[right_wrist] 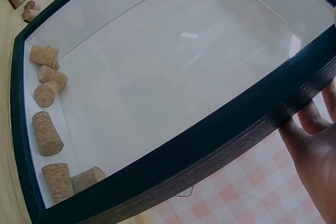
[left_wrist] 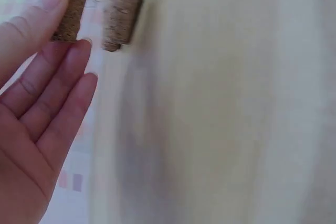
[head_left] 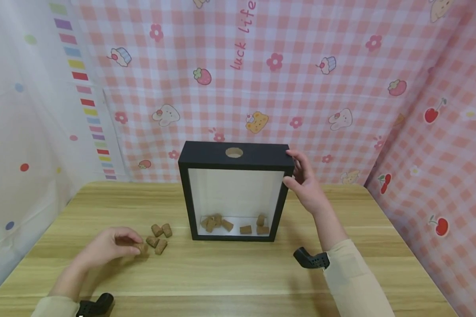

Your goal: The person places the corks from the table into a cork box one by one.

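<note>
My left hand (head_left: 108,248) pinches a cork stopper (left_wrist: 76,10) between thumb and fingers, low over the left of the table; the other fingers stretch out loosely. Right beyond it, several loose corks (head_left: 161,246) lie in a small group. An upright black-framed box (head_left: 262,155) with a clear front stands mid-table and has a round hole (head_left: 234,152) in its top. Several corks (right_wrist: 47,133) lie along its floor inside. At the box's upper right corner, my right hand (head_left: 310,189) grips the frame, thumb at the front and fingers around the side.
The wood-grain table (head_left: 222,277) ends at a pink checked curtain (head_left: 238,101) behind the box. More printed cloth (head_left: 440,176) hangs at the right, and a white spotted sheet (head_left: 20,132) at the left. Black camera mounts (head_left: 311,259) sit on both wrists.
</note>
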A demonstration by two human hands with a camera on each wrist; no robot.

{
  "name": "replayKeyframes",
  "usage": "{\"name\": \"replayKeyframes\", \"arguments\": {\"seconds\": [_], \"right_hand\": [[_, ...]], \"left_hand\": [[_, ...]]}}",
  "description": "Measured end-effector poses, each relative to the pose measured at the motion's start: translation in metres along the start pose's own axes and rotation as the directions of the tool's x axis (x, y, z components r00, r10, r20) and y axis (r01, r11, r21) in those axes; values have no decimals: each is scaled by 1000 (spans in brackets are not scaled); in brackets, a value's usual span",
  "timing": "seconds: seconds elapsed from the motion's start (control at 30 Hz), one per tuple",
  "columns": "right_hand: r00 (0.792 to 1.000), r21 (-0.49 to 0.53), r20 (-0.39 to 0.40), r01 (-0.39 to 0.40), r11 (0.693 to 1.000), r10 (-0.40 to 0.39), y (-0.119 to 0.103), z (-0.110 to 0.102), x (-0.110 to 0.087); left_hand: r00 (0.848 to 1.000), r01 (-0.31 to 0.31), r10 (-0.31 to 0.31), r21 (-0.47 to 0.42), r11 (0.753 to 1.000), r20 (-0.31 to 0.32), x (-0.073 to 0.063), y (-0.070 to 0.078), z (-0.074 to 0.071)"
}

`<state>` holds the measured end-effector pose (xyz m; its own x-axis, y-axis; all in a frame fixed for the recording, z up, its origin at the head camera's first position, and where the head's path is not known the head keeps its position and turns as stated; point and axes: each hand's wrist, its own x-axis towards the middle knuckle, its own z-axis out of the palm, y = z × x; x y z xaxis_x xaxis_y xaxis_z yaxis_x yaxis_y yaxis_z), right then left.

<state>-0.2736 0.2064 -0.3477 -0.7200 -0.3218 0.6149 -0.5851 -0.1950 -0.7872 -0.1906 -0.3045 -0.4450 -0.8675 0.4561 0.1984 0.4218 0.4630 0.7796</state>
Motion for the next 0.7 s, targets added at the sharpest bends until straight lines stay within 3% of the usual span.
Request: {"name": "replayKeyframes", "arguments": {"seconds": [0.27, 0.53, 0.7], "right_hand": [[1000, 11, 11, 19, 1000, -19, 1, 0, 1], [1000, 11, 17, 19, 1000, -19, 0, 0, 1], [1000, 2, 15, 15, 1000, -15, -1, 0, 1]], "left_hand": [[994, -6, 1, -41, 999, -111, 7, 26, -11], [985, -97, 90, -37, 995, -148, 21, 59, -32], [974, -176, 174, -3, 984, -142, 35, 88, -47]]}}
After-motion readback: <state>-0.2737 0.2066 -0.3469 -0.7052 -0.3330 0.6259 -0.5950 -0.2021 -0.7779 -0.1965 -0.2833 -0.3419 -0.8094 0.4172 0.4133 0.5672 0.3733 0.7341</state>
